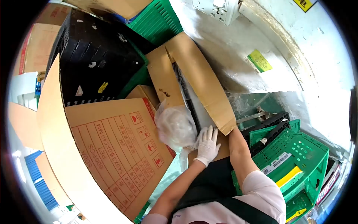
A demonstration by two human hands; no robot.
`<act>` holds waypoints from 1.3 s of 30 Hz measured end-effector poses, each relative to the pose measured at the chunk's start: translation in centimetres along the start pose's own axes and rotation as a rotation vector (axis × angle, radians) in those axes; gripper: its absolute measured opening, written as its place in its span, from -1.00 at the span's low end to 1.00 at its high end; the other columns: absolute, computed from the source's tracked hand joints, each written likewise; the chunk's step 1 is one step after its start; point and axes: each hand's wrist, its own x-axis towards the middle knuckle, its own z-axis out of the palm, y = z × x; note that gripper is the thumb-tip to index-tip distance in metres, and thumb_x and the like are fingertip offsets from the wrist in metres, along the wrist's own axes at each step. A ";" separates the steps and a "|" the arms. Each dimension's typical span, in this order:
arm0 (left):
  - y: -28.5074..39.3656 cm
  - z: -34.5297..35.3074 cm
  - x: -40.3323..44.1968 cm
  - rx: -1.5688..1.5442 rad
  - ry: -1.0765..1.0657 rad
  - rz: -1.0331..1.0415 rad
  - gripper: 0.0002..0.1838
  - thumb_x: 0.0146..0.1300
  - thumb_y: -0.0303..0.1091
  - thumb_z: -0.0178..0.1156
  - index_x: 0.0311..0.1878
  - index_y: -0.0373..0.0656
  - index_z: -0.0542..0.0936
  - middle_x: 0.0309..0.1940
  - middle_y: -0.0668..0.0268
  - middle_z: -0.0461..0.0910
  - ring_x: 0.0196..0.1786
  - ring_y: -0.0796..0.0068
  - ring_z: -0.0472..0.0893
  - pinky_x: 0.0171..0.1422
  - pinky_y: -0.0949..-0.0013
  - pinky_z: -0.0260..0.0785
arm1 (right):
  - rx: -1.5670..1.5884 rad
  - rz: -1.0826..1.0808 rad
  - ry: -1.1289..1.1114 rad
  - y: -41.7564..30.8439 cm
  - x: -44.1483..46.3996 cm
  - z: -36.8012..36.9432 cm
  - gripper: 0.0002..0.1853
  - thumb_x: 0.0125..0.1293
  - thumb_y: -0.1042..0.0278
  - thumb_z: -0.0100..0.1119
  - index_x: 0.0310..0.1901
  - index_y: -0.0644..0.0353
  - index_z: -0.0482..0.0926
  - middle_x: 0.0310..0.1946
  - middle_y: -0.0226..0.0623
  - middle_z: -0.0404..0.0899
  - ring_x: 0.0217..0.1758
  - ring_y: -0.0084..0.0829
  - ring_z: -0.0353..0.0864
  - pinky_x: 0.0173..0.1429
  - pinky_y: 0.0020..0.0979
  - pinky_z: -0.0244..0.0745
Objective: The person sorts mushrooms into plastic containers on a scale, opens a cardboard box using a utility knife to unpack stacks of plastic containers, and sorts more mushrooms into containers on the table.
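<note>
My left hand (208,145), in a white glove, lies with its fingers stretched out at the near end of an open cardboard box (203,76). It touches the edge of a bunched clear plastic bag (175,125). Inside the box, between raised flaps, I see a light grey surface (199,108) with a dark strip along it; what it is I cannot make out. My right forearm (240,149) reaches behind the right flap, which hides my right hand and whatever it may touch.
To the left stands a large carton (119,149) with red printing, and behind it a black crate (100,56). Green crates (294,160) are stacked at the right. A green crate (156,22) is at the back, beside a wall with a socket (220,9).
</note>
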 end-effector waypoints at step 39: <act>4.5 -15.2 -0.1 -0.255 0.560 0.142 -0.48 -0.05 0.01 0.34 -0.10 -0.15 0.55 -0.18 0.12 0.58 -0.06 0.12 0.53 0.07 0.21 0.33 | -0.223 0.165 -0.133 -10.0 -26.2 -5.6 -0.34 0.09 -0.26 0.18 0.07 0.09 0.48 -0.11 -0.25 0.56 -0.13 -0.32 0.55 -0.12 -0.12 0.51</act>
